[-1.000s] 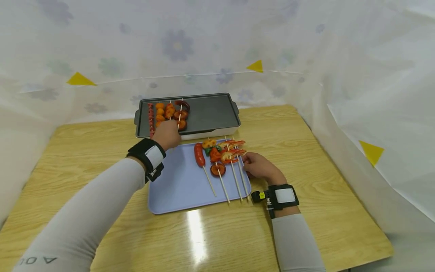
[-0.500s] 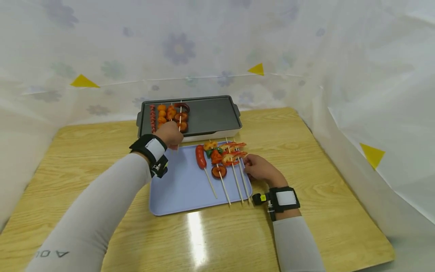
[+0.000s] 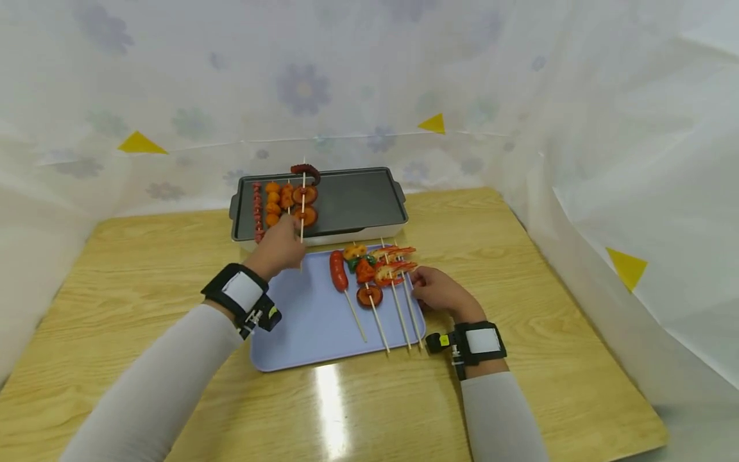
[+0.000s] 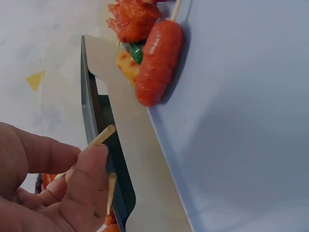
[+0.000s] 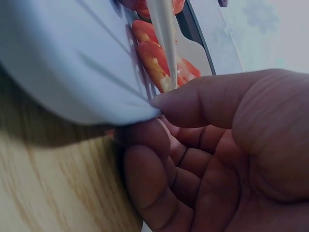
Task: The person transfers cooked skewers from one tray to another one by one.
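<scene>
My left hand (image 3: 278, 249) pinches the bare stick of a skewer (image 3: 303, 196) between thumb and finger. A curled dark red tentacle and two round brown slices are threaded on it, with the tentacle overlapping the griddle's far rim. In the left wrist view the stick's end (image 4: 104, 135) pokes out past the thumb. My right hand (image 3: 440, 290) holds the right edge of a pale blue tray (image 3: 288, 346), thumb on top and fingers below the rim (image 5: 140, 113). On the tray lie a sausage skewer (image 3: 339, 271), a mixed skewer (image 3: 366, 271) and two shrimp skewers (image 3: 391, 273).
Behind the tray stands a dark griddle (image 3: 360, 199) with a pale base. Along its left side lie a skewer of small red pieces (image 3: 257, 208), one of orange balls (image 3: 272, 202) and one of orange-brown pieces (image 3: 287, 196). A wooden table (image 3: 548, 308) bears everything.
My left hand has drawn back toward me over the tray's far edge, and the tentacle end of its skewer has risen off the griddle. The right hand stays at the tray's edge.
</scene>
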